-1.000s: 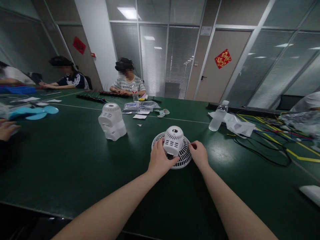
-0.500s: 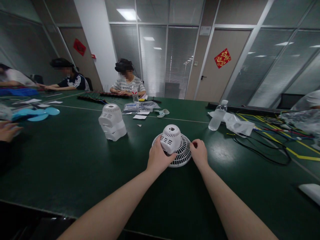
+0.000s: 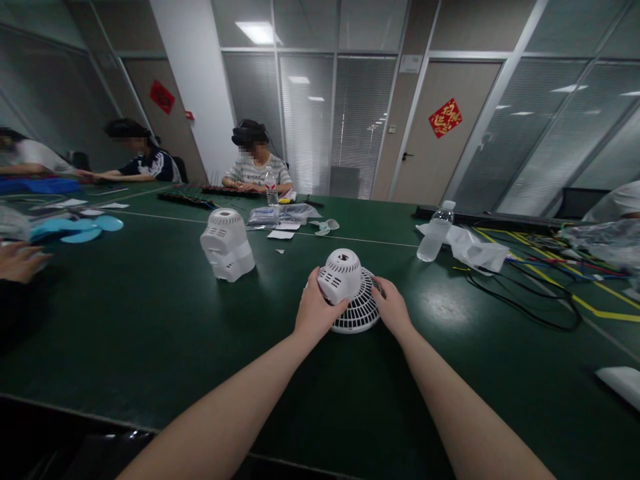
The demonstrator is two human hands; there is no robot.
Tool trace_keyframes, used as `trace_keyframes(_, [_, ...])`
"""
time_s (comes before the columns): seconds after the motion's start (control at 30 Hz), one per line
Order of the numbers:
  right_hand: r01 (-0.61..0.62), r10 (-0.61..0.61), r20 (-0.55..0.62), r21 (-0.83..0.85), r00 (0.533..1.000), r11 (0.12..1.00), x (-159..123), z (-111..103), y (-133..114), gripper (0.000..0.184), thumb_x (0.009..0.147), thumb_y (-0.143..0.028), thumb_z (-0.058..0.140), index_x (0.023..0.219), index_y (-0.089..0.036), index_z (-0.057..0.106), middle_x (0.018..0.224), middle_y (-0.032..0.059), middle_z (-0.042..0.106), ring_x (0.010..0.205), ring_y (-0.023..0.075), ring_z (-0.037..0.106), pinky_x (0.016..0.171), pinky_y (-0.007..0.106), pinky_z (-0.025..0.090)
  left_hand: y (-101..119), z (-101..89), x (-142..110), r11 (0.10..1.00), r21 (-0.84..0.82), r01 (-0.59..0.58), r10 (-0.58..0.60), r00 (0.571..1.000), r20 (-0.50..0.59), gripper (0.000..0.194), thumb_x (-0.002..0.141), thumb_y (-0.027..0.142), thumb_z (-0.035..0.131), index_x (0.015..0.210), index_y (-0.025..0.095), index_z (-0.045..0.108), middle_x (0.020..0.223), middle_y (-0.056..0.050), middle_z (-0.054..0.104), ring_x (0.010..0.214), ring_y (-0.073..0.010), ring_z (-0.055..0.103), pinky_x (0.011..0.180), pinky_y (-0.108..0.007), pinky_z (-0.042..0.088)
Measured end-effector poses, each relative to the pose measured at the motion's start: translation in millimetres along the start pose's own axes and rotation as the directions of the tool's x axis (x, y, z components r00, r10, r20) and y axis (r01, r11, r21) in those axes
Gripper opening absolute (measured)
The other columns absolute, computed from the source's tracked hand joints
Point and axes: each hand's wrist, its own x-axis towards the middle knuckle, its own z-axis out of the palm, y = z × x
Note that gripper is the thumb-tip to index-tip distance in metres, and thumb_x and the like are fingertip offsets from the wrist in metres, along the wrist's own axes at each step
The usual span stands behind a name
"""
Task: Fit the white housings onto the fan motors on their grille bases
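My left hand point(image 3: 316, 308) is closed around the lower left side of a white fan motor housing point(image 3: 341, 272), a rounded plastic shell with vent slots and a hole on top. The housing sits on a round white fan grille point(image 3: 359, 317) that lies on the green table. At the grille's right edge, my right hand point(image 3: 393, 305) has its thumb and fingers closed on the rim. Its fingertips are partly hidden. How the housing meets the grille is covered by my left hand.
More white housings point(image 3: 228, 245) stand stacked to the left. A water bottle point(image 3: 436, 232), a white plastic bag point(image 3: 477, 248) and tangled cables point(image 3: 530, 287) lie right. Blue fan blades point(image 3: 80, 230) lie near another person's hand point(image 3: 23, 261). A small pale fan blade point(image 3: 325, 227) lies beyond.
The motor housing has turned and tilted left, together with my left hand. My right hand has come in closer along the grille's right edge.
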Motion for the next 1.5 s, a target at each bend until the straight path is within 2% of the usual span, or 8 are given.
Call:
trace_keyframes(0.23, [-0.032,0.033,-0.05,0.013,0.998,0.999,-1,-5,-4,0.04,0.09,-0.034,0.049,0.122,-0.02,0.068,0.126,0.0114,0.066,0.119,0.0275,0.062,0.107,0.044,0.046,-3,-2.5,7,0.999,-0.045,0.011,-0.012,1.0,-0.024,0.086,0.067,0.031,0.087,0.14,0.026,0.041,0.139,-0.012,0.06,0.129,-0.0316,0.057,0.105,-0.046,0.05])
trace_keyframes(0.47, [-0.089,0.094,-0.118,0.045,0.989,0.995,1,-11,4,0.039,0.09,-0.036,0.047,0.116,-0.02,0.07,0.12,0.0113,0.069,0.113,0.0278,0.063,0.102,0.043,0.047,2,-8.3,6,0.999,-0.049,-0.002,0.001,1.0,-0.011,0.083,0.069,0.03,0.087,0.139,0.025,0.043,0.139,-0.01,0.06,0.128,-0.0306,0.059,0.104,-0.045,0.051])
trace_keyframes(0.67, [-0.123,0.137,-0.171,0.088,0.976,0.988,3,-13,13,0.041,0.087,-0.038,0.046,0.113,-0.018,0.071,0.116,0.0121,0.071,0.108,0.0281,0.065,0.099,0.043,0.048,4,-9.0,1,0.997,-0.01,-0.083,0.083,0.997,-0.003,0.081,0.069,0.03,0.086,0.138,0.025,0.044,0.133,-0.008,0.063,0.123,-0.0287,0.061,0.101,-0.043,0.053])
trace_keyframes(0.87, [-0.141,0.158,-0.158,0.118,0.975,0.983,1,-15,13,0.039,0.086,-0.038,0.047,0.11,-0.018,0.072,0.114,0.0113,0.073,0.107,0.0282,0.066,0.099,0.043,0.048,6,-8.2,-5,0.992,0.018,-0.122,0.122,0.992,0.009,0.08,0.068,0.032,0.086,0.136,0.025,0.046,0.132,-0.008,0.063,0.121,-0.0287,0.062,0.099,-0.044,0.054])
trace_keyframes(1.5, [-0.172,0.191,-0.088,0.187,0.978,0.967,-3,-18,5,0.031,0.086,-0.038,0.051,0.101,-0.023,0.074,0.109,0.0073,0.076,0.104,0.028,0.069,0.093,0.043,0.052,15,-12.2,-12,0.992,0.056,-0.112,0.111,0.994,0.019,0.08,0.067,0.03,0.087,0.135,0.024,0.046,0.132,-0.009,0.063,0.121,-0.0288,0.062,0.099,-0.043,0.054])
